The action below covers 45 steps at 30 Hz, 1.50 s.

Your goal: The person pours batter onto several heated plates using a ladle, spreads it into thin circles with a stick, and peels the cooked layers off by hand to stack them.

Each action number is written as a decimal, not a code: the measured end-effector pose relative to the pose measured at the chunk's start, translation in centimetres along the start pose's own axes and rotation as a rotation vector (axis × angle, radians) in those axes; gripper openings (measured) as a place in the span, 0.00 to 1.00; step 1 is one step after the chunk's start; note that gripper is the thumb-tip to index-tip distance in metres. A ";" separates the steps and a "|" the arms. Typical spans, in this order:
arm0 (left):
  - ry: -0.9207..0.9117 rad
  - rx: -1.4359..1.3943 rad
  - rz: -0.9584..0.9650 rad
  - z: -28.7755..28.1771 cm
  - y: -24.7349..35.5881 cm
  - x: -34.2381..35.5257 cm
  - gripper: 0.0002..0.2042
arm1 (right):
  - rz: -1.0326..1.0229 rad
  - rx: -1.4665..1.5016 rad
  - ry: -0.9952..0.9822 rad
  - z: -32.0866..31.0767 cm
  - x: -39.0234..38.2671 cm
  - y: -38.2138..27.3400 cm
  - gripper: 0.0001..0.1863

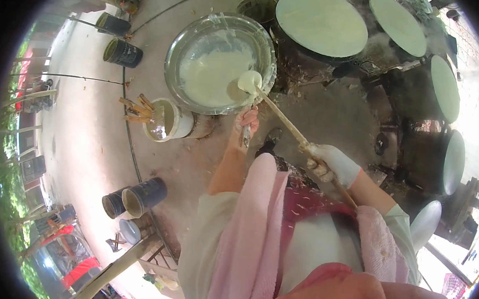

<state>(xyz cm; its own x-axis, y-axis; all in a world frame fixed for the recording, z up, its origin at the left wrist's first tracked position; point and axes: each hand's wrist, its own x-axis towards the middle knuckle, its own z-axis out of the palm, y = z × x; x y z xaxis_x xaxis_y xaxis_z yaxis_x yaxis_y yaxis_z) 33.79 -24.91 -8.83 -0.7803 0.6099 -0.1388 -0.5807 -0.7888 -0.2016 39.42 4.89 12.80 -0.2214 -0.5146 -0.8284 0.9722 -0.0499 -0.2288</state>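
My right hand (332,164), in a white glove, grips the long wooden handle of a ladle (249,81). The ladle's round cup, coated in white batter, sits at the right inner edge of a large metal basin (174,55) holding pale batter. My bare left hand (246,123) hangs just below the basin's rim and holds a small thin tool that points downward. A pink towel lies over my lap.
Round steaming cloth-covered griddles (319,21) curve along the right: one beside the basin, others (399,23) further right. A white bucket (167,120) with wooden sticks stands left of the basin. Dark buckets (122,52) and cans (141,197) sit on the concrete floor at left.
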 end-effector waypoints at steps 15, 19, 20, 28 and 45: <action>-0.009 0.604 0.272 29.1 4.6 -3.0 0.13 | -1.133 0.149 0.104 -2.2 -7.4 5.3 0.23; 0.174 0.615 0.390 27.1 9.8 2.2 0.11 | -0.963 0.111 0.231 -2.0 -5.2 2.9 0.19; 0.277 0.974 0.393 26.4 9.2 3.2 0.11 | -0.986 0.101 0.311 -3.3 -4.2 2.8 0.19; 0.140 1.453 0.123 31.4 -4.3 14.8 0.14 | -0.979 0.318 0.635 -10.6 -6.0 3.2 0.17; -0.046 1.324 -1.061 25.8 -53.7 45.9 0.14 | -1.119 0.990 1.440 -36.5 -17.6 25.0 0.26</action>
<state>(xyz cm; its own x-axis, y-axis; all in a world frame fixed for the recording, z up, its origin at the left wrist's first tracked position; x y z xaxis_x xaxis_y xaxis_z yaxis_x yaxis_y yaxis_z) 23.16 43.48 20.62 0.0594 0.8889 -0.4542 -0.5767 0.4019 0.7113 64.87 43.94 2.96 -0.0252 0.9205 -0.3898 0.0011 -0.3899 -0.9208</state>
